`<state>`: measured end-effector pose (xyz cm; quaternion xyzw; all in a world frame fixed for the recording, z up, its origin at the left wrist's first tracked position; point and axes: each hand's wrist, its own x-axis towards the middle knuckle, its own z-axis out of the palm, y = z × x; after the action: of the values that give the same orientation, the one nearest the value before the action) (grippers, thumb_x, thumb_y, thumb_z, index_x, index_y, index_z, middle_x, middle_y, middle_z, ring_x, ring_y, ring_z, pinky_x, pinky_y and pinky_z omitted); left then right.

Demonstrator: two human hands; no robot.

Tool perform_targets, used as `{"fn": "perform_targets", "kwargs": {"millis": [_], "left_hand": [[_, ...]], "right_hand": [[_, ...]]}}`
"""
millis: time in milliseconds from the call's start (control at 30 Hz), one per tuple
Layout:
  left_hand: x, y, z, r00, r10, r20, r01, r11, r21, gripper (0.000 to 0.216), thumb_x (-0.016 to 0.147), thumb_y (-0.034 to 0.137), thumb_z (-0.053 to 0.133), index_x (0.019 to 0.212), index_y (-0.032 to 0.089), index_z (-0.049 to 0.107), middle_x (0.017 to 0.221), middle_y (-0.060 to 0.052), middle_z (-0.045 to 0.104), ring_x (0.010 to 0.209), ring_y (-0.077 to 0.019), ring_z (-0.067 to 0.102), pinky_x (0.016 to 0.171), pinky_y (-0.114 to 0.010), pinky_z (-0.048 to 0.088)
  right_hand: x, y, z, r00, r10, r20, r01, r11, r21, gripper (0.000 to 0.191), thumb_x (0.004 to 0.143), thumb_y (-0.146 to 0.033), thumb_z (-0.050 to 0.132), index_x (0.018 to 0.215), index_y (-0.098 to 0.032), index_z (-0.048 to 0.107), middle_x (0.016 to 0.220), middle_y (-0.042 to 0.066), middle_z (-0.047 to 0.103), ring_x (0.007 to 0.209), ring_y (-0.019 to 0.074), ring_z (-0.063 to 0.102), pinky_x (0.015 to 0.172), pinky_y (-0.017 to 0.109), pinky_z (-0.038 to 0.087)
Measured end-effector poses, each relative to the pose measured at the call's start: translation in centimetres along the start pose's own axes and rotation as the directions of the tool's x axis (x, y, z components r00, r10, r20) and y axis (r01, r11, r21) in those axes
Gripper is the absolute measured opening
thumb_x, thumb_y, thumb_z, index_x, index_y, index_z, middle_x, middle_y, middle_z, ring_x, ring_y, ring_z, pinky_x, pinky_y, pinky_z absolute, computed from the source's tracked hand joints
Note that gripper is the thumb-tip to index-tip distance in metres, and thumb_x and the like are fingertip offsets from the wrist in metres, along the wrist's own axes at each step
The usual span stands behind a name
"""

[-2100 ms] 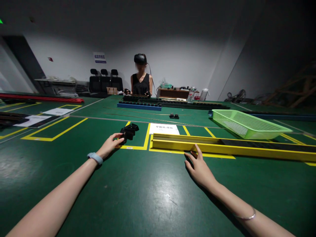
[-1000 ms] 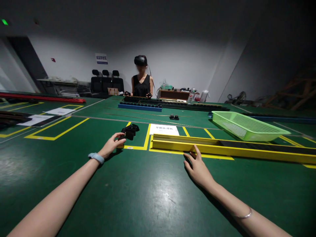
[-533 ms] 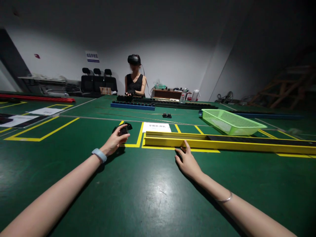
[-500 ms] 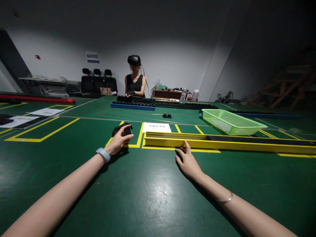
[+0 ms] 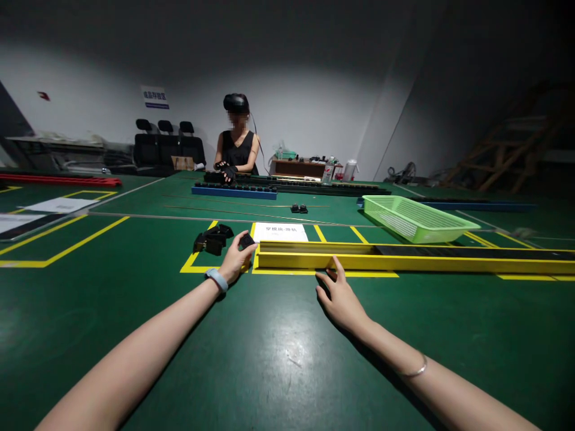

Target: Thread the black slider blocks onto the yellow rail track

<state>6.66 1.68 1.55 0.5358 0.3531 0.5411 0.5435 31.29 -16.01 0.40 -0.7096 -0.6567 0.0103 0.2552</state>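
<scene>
My left hand pinches a small black block-like module between thumb and fingers, close to the left end of a long yellow rail. The rail is a channel lying across the table to the right, with dark pieces inside its further stretch. My right hand has its fingers apart, the index fingertip touching the rail's near side wall. Left of my left hand, a small pile of black modules lies within yellow tape lines.
A light green basket stands behind the rail. A printed paper sheet lies at the rail's left end. Two small black parts sit further back. Across the table, a person in a headset works near a blue rail.
My left hand has moved right from the pile to the rail's left end, carrying a black module. My right hand stays at the rail. The camera view has shifted slightly.
</scene>
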Motion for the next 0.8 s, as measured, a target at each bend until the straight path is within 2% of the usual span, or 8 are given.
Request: {"fn": "perform_targets", "kwargs": {"millis": [133, 267, 400, 633, 800], "left_hand": [[-0.2, -0.5, -0.2, 0.993, -0.057, 0.106, 0.061, 0.997, -0.035, 0.061, 0.066, 0.039, 0.072, 0.120, 0.019, 0.051, 0.082, -0.002, 0.057, 0.054, -0.0051, 0.047, 0.049, -0.018, 0.035], [-0.1, -0.2, -0.2, 0.977, -0.108, 0.185, 0.114, 0.993, -0.024, 0.054, 0.068, 0.039, 0.069, 0.115, 0.020, 0.052, 0.069, 0.003, 0.051, 0.049, -0.0038, 0.041, 0.044, -0.017, 0.028], [-0.7, 0.5, 0.0, 0.967, -0.113, 0.230, 0.110, 0.994, 0.024, 0.051, 0.067, 0.033, 0.069, 0.114, 0.021, 0.053, 0.069, 0.004, 0.051, 0.048, -0.0041, 0.039, 0.044, -0.017, 0.026], [-1.4, 1.4, 0.3, 0.971, -0.102, 0.215, 0.075, 0.989, 0.129, 0.051, 0.065, 0.028, 0.069, 0.113, 0.021, 0.056, 0.087, -0.002, 0.059, 0.060, -0.0081, 0.047, 0.053, -0.021, 0.034], [-0.9, 0.8, 0.0, 0.967, -0.112, 0.228, 0.088, 0.990, 0.114, 0.053, 0.068, 0.033, 0.068, 0.117, 0.020, 0.054, 0.078, 0.001, 0.055, 0.052, -0.0050, 0.040, 0.047, -0.019, 0.028]], "right_hand": [[0.1, 0.0, 0.0, 1.000, 0.006, 0.008, -0.006, 1.000, 0.006, 0.037, 0.087, -0.036, 0.044, 0.119, -0.021, 0.056, 0.151, 0.005, -0.006, 0.122, 0.0249, 0.046, 0.106, 0.038, 0.035], [0.1, 0.1, 0.0, 1.000, 0.012, 0.015, -0.012, 1.000, 0.015, 0.038, 0.087, -0.036, 0.044, 0.119, -0.021, 0.057, 0.151, 0.005, -0.006, 0.122, 0.0254, 0.045, 0.105, 0.039, 0.036], [0.2, 0.1, 0.1, 1.000, 0.008, 0.006, -0.008, 1.000, 0.014, 0.037, 0.086, -0.035, 0.046, 0.118, -0.021, 0.058, 0.152, 0.004, -0.005, 0.123, 0.0257, 0.044, 0.106, 0.040, 0.035], [0.1, -0.1, 0.0, 1.000, 0.000, 0.007, 0.000, 1.000, 0.009, 0.036, 0.087, -0.036, 0.045, 0.117, -0.021, 0.058, 0.152, 0.005, -0.006, 0.123, 0.0257, 0.045, 0.106, 0.039, 0.035], [0.1, -0.1, -0.1, 1.000, 0.000, 0.005, 0.000, 1.000, 0.013, 0.036, 0.087, -0.036, 0.044, 0.117, -0.021, 0.058, 0.152, 0.005, -0.006, 0.123, 0.0254, 0.045, 0.106, 0.039, 0.035]]}}
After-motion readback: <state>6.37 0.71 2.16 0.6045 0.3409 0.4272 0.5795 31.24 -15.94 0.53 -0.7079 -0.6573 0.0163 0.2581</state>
